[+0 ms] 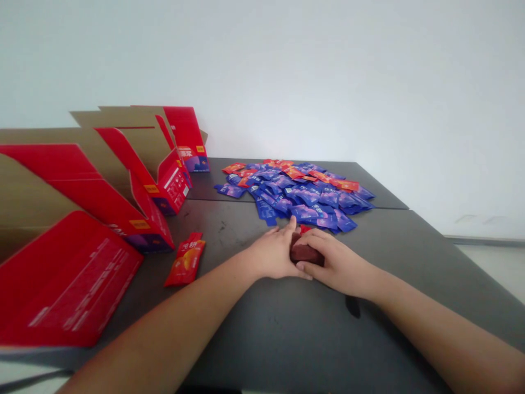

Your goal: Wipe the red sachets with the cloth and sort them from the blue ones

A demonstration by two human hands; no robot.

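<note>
Grey table (254, 339), red cartons (69, 290) at left, sachet pile (303, 194) toward far edge.
Right hand (334, 260): fingers grasp brown object (305, 254), just nearside of the pile; left hand (275, 255): fingers against it (whether gripping, not determinable).

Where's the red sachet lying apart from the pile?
Head view, left of centre: the red sachet lies on the dark table, right of the red cartons and left of the left hand.

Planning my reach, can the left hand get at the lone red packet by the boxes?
Probably yes: nothing covers the red packet, which lies beside the left forearm, though the left hand is at the dark brown object.
</note>
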